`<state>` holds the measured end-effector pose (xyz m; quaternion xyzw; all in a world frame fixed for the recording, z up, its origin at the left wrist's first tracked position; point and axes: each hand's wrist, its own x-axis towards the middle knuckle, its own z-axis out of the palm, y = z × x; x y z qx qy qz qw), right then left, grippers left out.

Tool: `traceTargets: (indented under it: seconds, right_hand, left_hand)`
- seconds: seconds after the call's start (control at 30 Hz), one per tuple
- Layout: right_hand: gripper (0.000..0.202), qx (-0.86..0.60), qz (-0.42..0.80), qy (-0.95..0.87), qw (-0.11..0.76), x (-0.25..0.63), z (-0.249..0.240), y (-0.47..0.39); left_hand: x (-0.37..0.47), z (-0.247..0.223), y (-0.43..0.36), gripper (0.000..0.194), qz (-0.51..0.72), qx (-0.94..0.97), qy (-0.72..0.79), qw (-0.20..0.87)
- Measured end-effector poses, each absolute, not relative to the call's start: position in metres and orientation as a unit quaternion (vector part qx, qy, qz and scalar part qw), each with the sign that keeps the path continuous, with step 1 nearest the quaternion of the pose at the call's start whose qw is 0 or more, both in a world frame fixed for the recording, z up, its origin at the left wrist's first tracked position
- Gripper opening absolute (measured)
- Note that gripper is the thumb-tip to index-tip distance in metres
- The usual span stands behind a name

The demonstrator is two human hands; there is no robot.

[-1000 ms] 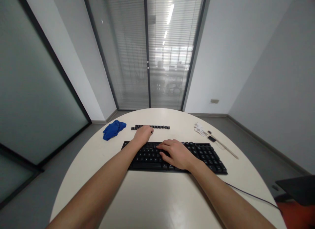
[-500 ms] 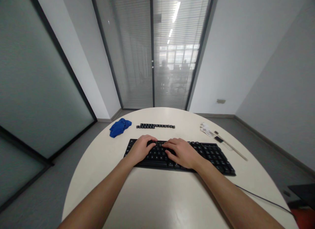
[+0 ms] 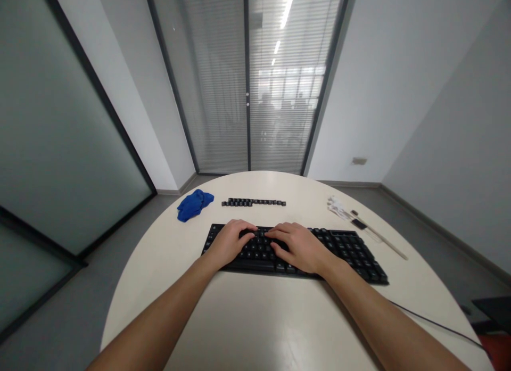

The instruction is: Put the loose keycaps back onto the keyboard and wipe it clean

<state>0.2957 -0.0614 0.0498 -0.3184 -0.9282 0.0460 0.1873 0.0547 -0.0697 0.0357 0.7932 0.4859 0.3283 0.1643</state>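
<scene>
A black keyboard (image 3: 255, 265) lies across the round table in front of me, partly covered by my hands. My left hand (image 3: 231, 242) rests over its left half, fingers reaching toward the upper key rows and the thumb apart from them. Over the middle is my right hand (image 3: 297, 246), index fingertip touching the upper keys close to the left fingertips, thumb spread below. No object shows between the fingers of either hand. Beyond the keyboard, loose black keycaps (image 3: 255, 202) are lined up in rows.
On the pale table (image 3: 239, 318), a crumpled blue cloth (image 3: 194, 205) lies at the left. To the right are a small white bundle (image 3: 337, 206), a small black piece (image 3: 359, 223) and a long pale stick (image 3: 385, 241). A black cable (image 3: 435, 321) runs off the right edge.
The view has shifted slightly. Both hands stay at nearly the same place on the keyboard, with only tiny finger movement. The keycaps and cloth look unchanged.
</scene>
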Motion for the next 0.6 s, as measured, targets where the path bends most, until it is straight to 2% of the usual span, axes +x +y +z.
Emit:
traceTargets:
  seconds: [0.6]
  right_hand:
    - [0.031, -0.319, 0.053, -0.928, 0.185, 0.2953, 0.0489, -0.0599]
  left_hand:
    - [0.0571, 0.0294, -0.0680, 0.020, 0.298, 0.813, 0.486, 0.119]
